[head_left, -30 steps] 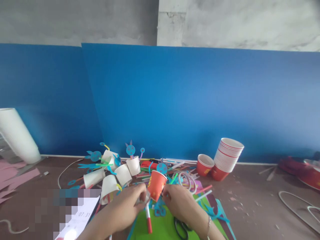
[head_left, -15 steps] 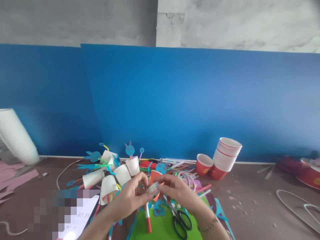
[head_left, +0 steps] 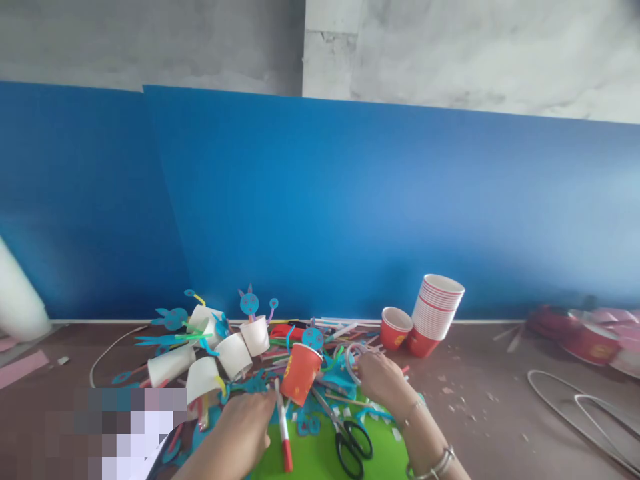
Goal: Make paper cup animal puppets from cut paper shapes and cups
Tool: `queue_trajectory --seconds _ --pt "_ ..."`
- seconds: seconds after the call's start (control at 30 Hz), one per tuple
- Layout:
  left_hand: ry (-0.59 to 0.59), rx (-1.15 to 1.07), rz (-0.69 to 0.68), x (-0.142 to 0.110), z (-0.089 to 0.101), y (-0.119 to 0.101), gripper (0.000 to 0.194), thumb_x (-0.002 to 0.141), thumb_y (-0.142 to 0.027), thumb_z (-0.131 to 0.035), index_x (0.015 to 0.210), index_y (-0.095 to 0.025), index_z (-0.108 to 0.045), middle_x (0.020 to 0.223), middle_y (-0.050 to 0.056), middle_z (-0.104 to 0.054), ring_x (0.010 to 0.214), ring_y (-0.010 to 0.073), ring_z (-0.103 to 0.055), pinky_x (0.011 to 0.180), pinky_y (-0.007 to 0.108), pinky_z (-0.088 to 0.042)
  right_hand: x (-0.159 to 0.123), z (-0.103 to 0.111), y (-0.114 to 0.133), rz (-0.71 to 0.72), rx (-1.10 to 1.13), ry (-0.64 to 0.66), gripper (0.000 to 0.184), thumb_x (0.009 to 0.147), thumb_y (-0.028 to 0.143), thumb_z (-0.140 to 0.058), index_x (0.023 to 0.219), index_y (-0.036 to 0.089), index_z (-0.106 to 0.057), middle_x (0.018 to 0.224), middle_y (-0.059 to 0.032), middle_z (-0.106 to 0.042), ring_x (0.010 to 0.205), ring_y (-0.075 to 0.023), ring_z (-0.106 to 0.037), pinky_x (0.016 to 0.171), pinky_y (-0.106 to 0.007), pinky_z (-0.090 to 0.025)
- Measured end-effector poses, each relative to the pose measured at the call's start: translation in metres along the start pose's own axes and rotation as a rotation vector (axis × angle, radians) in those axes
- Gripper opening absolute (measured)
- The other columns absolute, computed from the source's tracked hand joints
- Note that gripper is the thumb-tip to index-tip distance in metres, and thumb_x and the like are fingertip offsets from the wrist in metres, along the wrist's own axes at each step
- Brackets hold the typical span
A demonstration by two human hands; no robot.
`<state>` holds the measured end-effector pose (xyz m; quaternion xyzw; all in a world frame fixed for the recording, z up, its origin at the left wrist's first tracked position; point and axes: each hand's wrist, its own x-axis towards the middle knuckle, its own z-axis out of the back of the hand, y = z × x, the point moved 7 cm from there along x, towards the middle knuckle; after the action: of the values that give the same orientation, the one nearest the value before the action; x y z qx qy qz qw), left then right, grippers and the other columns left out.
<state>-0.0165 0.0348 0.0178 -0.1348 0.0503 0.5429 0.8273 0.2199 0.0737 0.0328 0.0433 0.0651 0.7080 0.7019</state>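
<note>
My left hand rests low over the craft pile, seen from the back. Its fingers are curled, their tips hidden, beside a white marker with a red end. To the right, my right hand reaches down onto pale tape-like rings. Its fingers are bent and mostly out of sight, so what they hold is unclear. Between the hands an orange paper cup leans, with a blue round paper face behind it. Black-handled scissors lie on green paper.
White paper cups with blue paper animal parts crowd the left. A tall stack of red-and-white cups stands by the blue partition, next to a single red cup. A white cable loops at right; a partly blurred-out phone lies front left.
My hands have moved apart; the small whitish piece between their fingers is out of sight. My left hand went down leftward, my right onto the rings. The orange cup shows fully. The view shifted right.
</note>
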Motion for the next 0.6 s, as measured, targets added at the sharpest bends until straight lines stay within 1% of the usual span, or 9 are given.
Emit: queue_trajectory --seconds 0.07,0.17,0.2,0.27,0.33,0.4,0.47,0.53,0.6 --pt "-0.069 -0.046 -0.015 0.0 0.005 -0.004 0.041 0.071 -0.007 -0.057 0.11 -0.016 -0.063 0.103 0.014 -0.07 0.097 0.0351 -0.065 0.082 0.042 -0.049 0.004 0.001 0.003 -0.004 0.008 -0.007 0.023 0.067 0.003 -0.051 0.077 0.017 -0.066 0.083 -0.0121 -0.072 0.084 -0.0263 -0.066 0.064 -0.029 -0.038" --pt "-0.249 -0.197 -0.092 0.0 0.021 -0.013 0.025 0.084 -0.016 -0.049 0.104 -0.018 -0.064 0.106 0.012 -0.067 0.097 0.0301 -0.064 0.082 0.041 -0.05 0.005 0.012 0.011 0.001 0.056 -0.041 0.019 0.076 0.008 -0.046 0.085 0.017 -0.06 0.085 -0.0094 -0.071 0.081 -0.023 -0.064 0.065 -0.029 -0.036" --pt "-0.342 -0.266 -0.135 0.0 0.028 -0.017 0.026 0.088 -0.02 -0.045 0.107 -0.018 -0.063 0.11 0.012 -0.065 0.102 0.0287 -0.062 0.085 0.04 -0.05 0.003 0.017 0.016 0.01 0.09 -0.054 0.018 0.079 0.009 -0.043 0.088 0.018 -0.057 0.084 -0.0074 -0.07 0.077 -0.0205 -0.064 0.064 -0.027 -0.036" --pt "-0.521 -0.371 -0.245 -0.003 0.038 -0.024 0.033 0.092 -0.025 -0.041 0.121 -0.021 -0.056 0.126 0.012 -0.058 0.118 0.028 -0.052 0.097 0.041 -0.045 -0.003 0.026 0.033 0.065 0.202 -0.08 0.016 0.086 0.013 -0.037 0.09 0.02 -0.051 0.077 -0.0021 -0.067 0.069 -0.0157 -0.061 0.06 -0.024 -0.035" --pt "-0.641 -0.44 -0.323 -0.005 0.04 -0.026 0.043 0.093 -0.026 -0.042 0.136 -0.023 -0.043 0.135 0.012 -0.05 0.126 0.0276 -0.045 0.103 0.043 -0.041 -0.014 0.034 0.056 0.188 0.442 -0.125 0.013 0.09 0.018 -0.033 0.089 0.022 -0.045 0.066 0.0021 -0.061 0.06 -0.0146 -0.055 0.057 -0.024 -0.034" --pt "-0.696 -0.485 -0.36 -0.006 0.036 -0.026 0.051 0.093 -0.025 -0.043 0.143 -0.025 -0.033 0.14 0.011 -0.046 0.13 0.0278 -0.04 0.106 0.044 -0.038 -0.025 0.038 0.078 0.297 0.565 -0.13 0.011 0.092 0.022 -0.032 0.088 0.023 -0.042 0.063 0.0033 -0.056 0.057 -0.0147 -0.052 0.055 -0.024 -0.032" --pt "-0.711 -0.512 -0.393 -0.006 0.033 -0.026 0.057 0.092 -0.021 -0.044 0.146 -0.027 -0.027 0.143 0.011 -0.042 0.133 0.0279 -0.037 0.108 0.045 -0.036 -0.034 0.038 0.095 0.374 0.601 -0.113 0.01 0.093 0.024 -0.033 0.089 0.023 -0.042 0.067 0.0017 -0.058 0.059 -0.0154 -0.052 0.054 -0.025 -0.031" --pt "-0.706 -0.532 -0.428 -0.007 0.031 -0.028 0.06 0.091 -0.017 -0.044 0.147 -0.028 -0.026 0.143 0.011 -0.041 0.134 0.0276 -0.036 0.109 0.045 -0.036 -0.038 0.037 0.103 0.402 0.582 -0.106 0.008 0.092 0.023 -0.034 0.089 0.023 -0.041 0.069 0.0 -0.058 0.06 -0.0162 -0.052 0.054 -0.026 -0.03" --pt "-0.704 -0.557 -0.448 -0.009 0.031 -0.029 0.06 0.09 -0.013 -0.043 0.146 -0.029 -0.029 0.143 0.01 -0.041 0.133 0.0272 -0.037 0.109 0.045 -0.037 -0.039 0.036 0.105 0.403 0.557 -0.106 0.008 0.091 0.021 -0.035 0.087 0.023 -0.041 0.068 0.0 -0.056 0.059 -0.0166 -0.051 0.052 -0.026 -0.028"
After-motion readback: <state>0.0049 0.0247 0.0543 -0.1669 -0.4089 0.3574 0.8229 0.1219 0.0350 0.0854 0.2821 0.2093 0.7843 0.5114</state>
